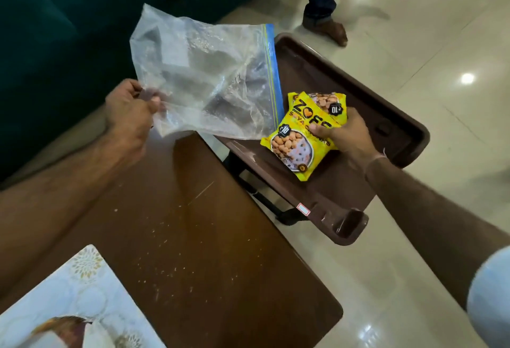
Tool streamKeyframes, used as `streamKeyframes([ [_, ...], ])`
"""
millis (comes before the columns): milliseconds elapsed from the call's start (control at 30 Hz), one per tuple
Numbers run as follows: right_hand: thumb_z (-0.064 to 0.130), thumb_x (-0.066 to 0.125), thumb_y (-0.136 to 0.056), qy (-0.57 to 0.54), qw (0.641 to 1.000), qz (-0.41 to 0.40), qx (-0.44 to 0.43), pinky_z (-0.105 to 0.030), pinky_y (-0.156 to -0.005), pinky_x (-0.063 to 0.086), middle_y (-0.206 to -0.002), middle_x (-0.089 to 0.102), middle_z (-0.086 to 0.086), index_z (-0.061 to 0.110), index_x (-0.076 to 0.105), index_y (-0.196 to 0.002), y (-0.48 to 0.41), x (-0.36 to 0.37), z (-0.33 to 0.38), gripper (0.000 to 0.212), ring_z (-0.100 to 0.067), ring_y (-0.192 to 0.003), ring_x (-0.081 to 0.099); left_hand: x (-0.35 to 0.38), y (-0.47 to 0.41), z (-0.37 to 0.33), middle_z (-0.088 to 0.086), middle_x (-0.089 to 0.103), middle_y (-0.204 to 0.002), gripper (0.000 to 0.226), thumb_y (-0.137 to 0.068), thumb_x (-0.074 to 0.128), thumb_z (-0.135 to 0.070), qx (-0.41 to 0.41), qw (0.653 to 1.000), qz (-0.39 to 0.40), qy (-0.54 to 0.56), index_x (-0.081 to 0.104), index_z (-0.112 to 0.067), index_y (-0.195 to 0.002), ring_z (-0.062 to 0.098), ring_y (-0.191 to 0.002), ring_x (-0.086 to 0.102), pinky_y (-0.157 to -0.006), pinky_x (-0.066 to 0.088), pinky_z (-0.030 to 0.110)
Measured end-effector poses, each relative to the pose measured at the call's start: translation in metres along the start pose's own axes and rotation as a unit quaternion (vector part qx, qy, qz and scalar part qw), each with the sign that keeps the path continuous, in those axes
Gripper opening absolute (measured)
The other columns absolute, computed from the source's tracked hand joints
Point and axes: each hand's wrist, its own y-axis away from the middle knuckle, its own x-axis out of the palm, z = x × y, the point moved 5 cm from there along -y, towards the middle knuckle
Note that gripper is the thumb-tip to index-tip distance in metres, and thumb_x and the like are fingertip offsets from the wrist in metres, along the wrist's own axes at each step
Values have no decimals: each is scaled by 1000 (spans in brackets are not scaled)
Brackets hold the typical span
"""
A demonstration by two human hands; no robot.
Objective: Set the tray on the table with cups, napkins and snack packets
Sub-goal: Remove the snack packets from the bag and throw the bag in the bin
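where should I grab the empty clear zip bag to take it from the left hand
Pinch the clear plastic zip bag along its stiff blue zipper strip at the right edge, coming from the right. The left hand pinches the lower left corner, so the rest hangs limp and crumpled; the strip is the firmest free part.

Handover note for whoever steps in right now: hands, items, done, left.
Left hand: grip shut on the corner of the clear zip bag, held up over the table; it looks empty.
Right hand: pressing down on the yellow snack packets, at least two, lying in the brown tray.
Tray sits beside the wooden table, apparently on a separate stand.
Done: packets in tray.
Left: cups and napkins, none in view; tray onto table.
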Motion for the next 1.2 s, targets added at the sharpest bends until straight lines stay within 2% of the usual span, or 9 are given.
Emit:
streamKeyframes([
  [133, 53, 92, -56, 189, 979, -65, -47, -49, -115, 36, -147, 45, -10, 17, 41, -146, -2, 7, 32, 110, -33, -137, 41, -10, 10, -15, -13, 66, -100, 20, -94, 60, -2, 59, 998, 7, -22, 63, -22, -100, -1, -90, 66, -66, 57, 15],
  [200, 60, 88, -56, 269, 945, -97, -159, -52, -114, 29, -152, 31, -11, 23, 33, -150, 9, 16, 67, 116, -36, -141, 28, -12, 17, -28, -17, 64, -102, 24, -95, 57, 0, 108, 993, 28, -36, 62, -18, -109, -8, -91, 65, -67, 55, 11],
  [333, 63, 83, -59, 314, 874, 38, -370, -50, -121, 16, -164, 10, -11, 23, 18, -159, 18, 65, 166, 125, -35, -151, 12, -14, 38, -64, -11, 67, -108, 27, -93, 53, 3, 216, 972, 86, -38, 64, -8, -115, -6, -96, 66, -74, 57, 13],
  [467, 37, 89, -60, 450, 776, 131, -423, -63, -119, 20, -168, 8, -7, 27, 5, -161, 30, 128, 249, 131, -34, -153, 9, -26, 56, -90, 18, 69, -106, 26, -86, 52, 7, 327, 933, 108, -102, 65, 4, -109, 25, -98, 67, -77, 62, 38],
  [600, 35, 88, -64, 549, 718, 183, -387, -45, -96, 47, -135, 60, -11, 17, 62, -126, 56, 149, 304, 69, -33, -126, 54, -54, 63, -102, 22, 62, -93, 18, -80, 50, 10, 364, 919, 62, -139, 61, 5, -93, 35, -86, 60, -70, 55, 49],
  [733, 29, 89, -65, 521, 731, 246, -365, -34, -65, 49, -84, 73, -7, 10, 73, -85, 100, 146, 338, 32, -19, -73, 64, -107, 65, -100, -12, 61, -95, 20, -90, 64, -10, 234, 968, -72, -55, 56, -20, -105, 2, -85, 60, -76, 56, 36],
  [867, 23, 91, -66, 410, 772, 329, -357, -37, -69, 56, -85, 78, -10, 7, 77, -82, 168, 145, 365, 26, -11, -71, 65, -160, 75, -95, -6, 57, -121, 58, -89, 73, -33, 63, 976, -138, 156, 41, -21, -136, 7, -107, 62, -93, 56, 34],
  [1033, 2, 80, -80, 221, 800, 432, -352, -37, -80, 62, -92, 77, -18, -1, 75, -89, 259, 159, 418, 11, -20, -81, 72, -203, 96, -110, 8, 67, -118, 46, -89, 62, -49, -97, 912, 53, 395, 59, -13, -118, 24, -99, 68, -94, 50, 44],
  [1200, -12, 61, -90, 114, 785, 504, -342, -29, -76, 58, -83, 76, -14, -23, 60, -100, 359, 193, 474, 15, -21, -77, 74, -290, 134, -152, 17, 74, -107, 46, -86, 68, -46, -153, 874, 170, 429, 78, -5, -105, 34, -91, 72, -83, 59, 45],
])
